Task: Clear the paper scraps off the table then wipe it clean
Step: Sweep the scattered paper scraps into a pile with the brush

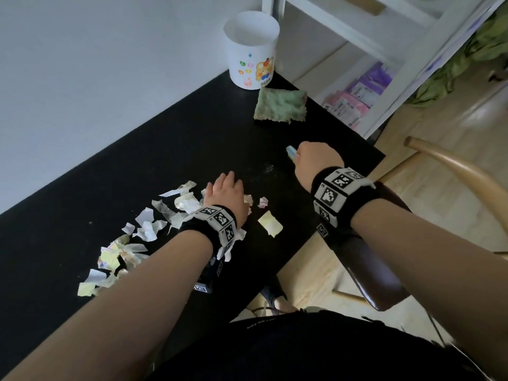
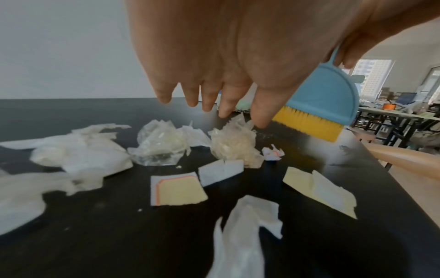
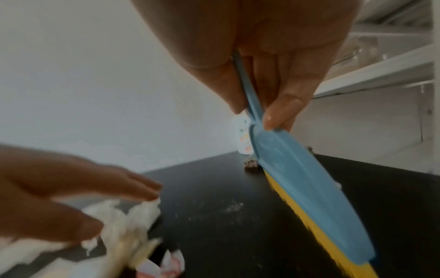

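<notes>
Several torn paper scraps (image 1: 143, 226) (image 2: 178, 190), white and pale yellow, lie scattered on the black table (image 1: 82, 204). My left hand (image 1: 225, 192) (image 2: 214, 105) hovers over the right end of the pile with fingers straight and spread, holding nothing. My right hand (image 1: 316, 160) (image 3: 257, 111) grips the handle of a small blue brush with yellow bristles (image 3: 309, 203) (image 2: 319, 111); the bristles hang just above the table, right of the scraps. A green cloth (image 1: 280, 105) lies at the far end. Fine white crumbs (image 1: 265, 169) dust the table between my hands.
A white bin with a bear sticker (image 1: 251, 48) stands on the table's far corner, behind the cloth. A white shelf unit (image 1: 365, 78) stands to the right. A wooden chair (image 1: 453, 171) sits by the table's right edge.
</notes>
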The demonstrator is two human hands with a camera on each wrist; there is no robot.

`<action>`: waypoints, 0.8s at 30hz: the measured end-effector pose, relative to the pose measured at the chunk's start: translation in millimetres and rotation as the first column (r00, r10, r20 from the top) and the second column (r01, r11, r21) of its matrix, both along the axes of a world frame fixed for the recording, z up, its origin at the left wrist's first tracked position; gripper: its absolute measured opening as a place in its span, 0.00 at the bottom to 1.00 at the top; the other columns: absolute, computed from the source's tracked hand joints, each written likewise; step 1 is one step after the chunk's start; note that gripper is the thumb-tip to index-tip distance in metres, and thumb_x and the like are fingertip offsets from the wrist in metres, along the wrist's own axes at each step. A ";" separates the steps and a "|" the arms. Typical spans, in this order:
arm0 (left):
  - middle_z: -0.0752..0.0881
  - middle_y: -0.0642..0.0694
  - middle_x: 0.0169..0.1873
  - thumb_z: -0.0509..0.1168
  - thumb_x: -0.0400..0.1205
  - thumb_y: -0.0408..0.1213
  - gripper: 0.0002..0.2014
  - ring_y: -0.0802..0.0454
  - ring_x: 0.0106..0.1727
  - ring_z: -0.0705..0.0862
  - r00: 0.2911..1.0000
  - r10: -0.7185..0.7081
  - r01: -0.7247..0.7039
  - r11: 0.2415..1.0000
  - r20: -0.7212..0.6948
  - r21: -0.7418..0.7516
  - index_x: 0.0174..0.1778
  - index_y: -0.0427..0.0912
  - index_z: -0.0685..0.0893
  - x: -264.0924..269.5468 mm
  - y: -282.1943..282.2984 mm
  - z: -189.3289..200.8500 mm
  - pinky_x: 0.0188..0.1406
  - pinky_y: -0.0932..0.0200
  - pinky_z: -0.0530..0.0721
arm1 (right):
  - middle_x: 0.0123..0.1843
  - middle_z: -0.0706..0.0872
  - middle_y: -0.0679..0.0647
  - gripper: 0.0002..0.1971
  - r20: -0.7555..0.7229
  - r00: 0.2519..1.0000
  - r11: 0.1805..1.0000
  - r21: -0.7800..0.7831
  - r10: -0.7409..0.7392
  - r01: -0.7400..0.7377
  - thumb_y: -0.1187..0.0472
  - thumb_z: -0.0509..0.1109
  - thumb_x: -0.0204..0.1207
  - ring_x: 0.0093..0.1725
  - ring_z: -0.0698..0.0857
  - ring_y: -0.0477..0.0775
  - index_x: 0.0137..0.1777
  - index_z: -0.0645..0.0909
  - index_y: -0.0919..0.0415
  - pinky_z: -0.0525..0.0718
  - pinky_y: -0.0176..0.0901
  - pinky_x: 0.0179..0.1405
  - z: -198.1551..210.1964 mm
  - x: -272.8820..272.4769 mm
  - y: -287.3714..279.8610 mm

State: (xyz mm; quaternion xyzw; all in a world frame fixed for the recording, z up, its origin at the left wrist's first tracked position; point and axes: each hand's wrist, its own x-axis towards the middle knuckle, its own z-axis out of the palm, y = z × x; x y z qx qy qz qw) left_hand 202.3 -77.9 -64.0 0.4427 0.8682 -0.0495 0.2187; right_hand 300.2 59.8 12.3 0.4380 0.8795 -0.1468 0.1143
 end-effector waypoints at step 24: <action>0.51 0.48 0.83 0.58 0.84 0.51 0.34 0.48 0.84 0.47 1.000 0.001 0.000 0.997 0.016 -0.071 0.83 0.46 0.53 -1.7 -37.9 -1.6 0.82 0.41 0.47 | 0.57 0.85 0.57 0.15 0.003 0.920 0.917 -0.085 0.391 -0.389 0.57 0.56 0.85 0.57 0.84 0.57 0.66 0.77 0.62 0.83 0.50 0.60 -18.0 -29.0 -66.0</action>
